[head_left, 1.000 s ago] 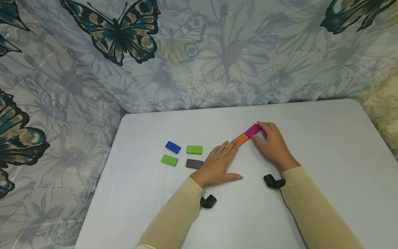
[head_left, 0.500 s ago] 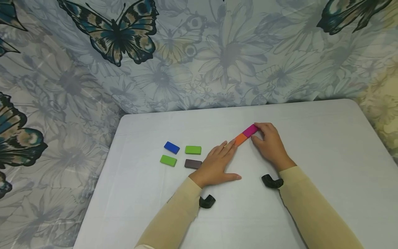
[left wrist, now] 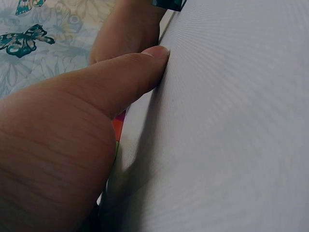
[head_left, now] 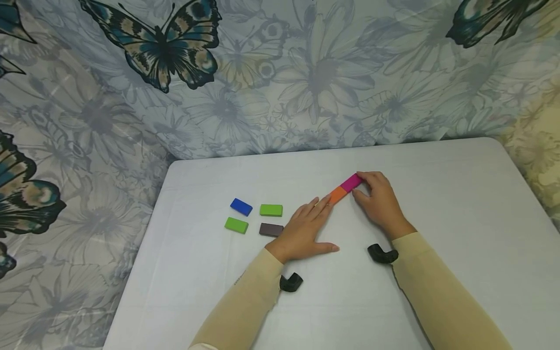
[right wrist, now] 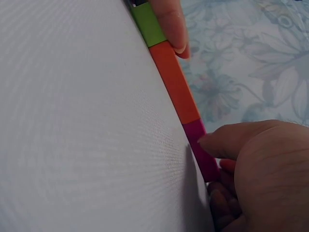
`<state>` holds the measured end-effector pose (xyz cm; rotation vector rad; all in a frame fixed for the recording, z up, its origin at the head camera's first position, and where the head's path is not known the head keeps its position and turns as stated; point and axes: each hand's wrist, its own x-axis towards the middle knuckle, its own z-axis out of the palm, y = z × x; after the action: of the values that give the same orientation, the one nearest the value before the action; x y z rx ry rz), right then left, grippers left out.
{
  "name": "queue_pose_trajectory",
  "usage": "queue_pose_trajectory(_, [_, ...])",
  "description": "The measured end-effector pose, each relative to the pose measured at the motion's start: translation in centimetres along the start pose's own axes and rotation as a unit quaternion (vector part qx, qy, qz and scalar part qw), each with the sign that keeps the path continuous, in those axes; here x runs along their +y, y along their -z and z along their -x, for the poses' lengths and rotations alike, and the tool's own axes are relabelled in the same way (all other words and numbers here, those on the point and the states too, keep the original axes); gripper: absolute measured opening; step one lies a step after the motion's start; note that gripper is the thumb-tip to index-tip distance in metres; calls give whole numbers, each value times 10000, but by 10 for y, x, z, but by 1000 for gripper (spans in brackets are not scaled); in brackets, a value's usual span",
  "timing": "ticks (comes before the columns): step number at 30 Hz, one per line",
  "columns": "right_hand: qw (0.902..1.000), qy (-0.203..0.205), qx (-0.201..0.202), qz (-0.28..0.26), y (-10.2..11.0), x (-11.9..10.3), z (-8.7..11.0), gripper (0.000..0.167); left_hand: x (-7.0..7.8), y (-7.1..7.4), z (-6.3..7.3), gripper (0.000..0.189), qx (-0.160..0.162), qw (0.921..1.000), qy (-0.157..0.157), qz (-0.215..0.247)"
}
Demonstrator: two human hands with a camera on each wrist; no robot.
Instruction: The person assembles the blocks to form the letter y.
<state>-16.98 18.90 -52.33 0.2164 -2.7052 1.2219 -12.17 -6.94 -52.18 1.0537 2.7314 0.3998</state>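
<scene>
Apparently you're at aligning: on the tabletop (head_left: 455, 204), your right hand (head_left: 380, 201) pinches the magenta block (head_left: 351, 183) against the orange block (head_left: 337, 195); your straight-fingered left hand (head_left: 303, 231) grips nothing. Next likely calls for gentle release.

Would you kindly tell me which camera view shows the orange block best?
The right wrist view: the orange block appears large and nearly whole, between a green block and the magenta block. The head view shows it small, by the left hand; the left wrist view, only a sliver past that hand.
</scene>
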Motion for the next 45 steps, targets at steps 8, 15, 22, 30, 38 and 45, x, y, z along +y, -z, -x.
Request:
queue_pose_trajectory(8, [10000, 57, -8, -59, 2, 0, 0, 50, 2, 3, 1, 111, 15, 10000, -9, 48])
queue_pose_trajectory(15, [9999, 10, -32, -105, 3, 0, 1, 52, 2, 3, 1, 111, 13, 10000, -12, 48])
queue_pose_trajectory(22, [9998, -9, -25, -215, 5, 0, 2, 55, 2, 4, 3, 110, 11, 9999, -2, 159])
queue_pose_trajectory(30, [9991, -22, 53, -422, 6, -1, 7, 57, 1, 2, 3, 115, 211, 9989, 50, 421])
queue_pose_trajectory(38, [9989, -199, 100, -413, 5, 1, 13, 58, 1, 3, 3, 124, 473, 9933, 237, 1023])
queue_pose_trajectory(45, [9988, -150, 109, -461, 6, -5, 22, 58, 1, 9, 6, 113, 1016, 9555, 632, 2696])
